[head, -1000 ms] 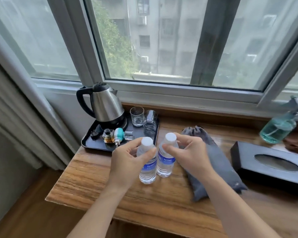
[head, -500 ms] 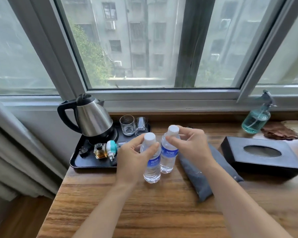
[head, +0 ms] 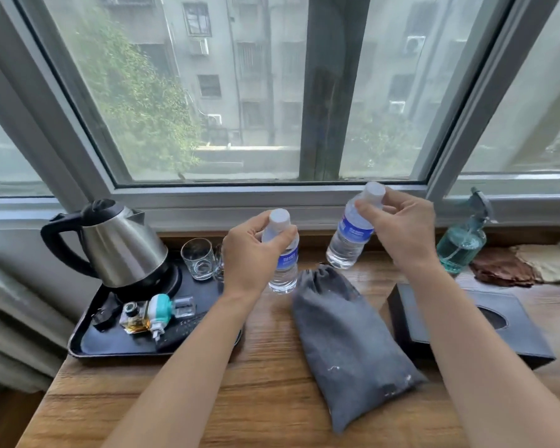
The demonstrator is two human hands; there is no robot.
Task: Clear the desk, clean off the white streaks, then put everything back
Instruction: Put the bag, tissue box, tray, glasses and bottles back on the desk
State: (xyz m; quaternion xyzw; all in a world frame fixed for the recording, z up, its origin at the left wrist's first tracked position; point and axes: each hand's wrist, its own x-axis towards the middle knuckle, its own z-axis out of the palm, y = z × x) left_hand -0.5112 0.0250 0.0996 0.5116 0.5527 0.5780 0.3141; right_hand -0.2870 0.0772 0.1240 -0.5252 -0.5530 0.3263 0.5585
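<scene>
a kettle [head: 123,244] and glass [head: 198,258] stand on a black tray [head: 117,345] at the bench's [head: 265,389] left. the left hand [head: 251,253] grips one bottle [head: 284,263]; the right hand [head: 401,227] grips another bottle [head: 349,237], tilted, both above the bench. a grey pouch [head: 346,337] lies between the arms, a spray bottle [head: 463,240] far right.

Bare desk [head: 181,396] in front; pouch [head: 346,337] and tray [head: 88,345] flank it.

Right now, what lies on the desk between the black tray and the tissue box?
In the head view, a grey pouch lies between tray and tissue box.
</scene>
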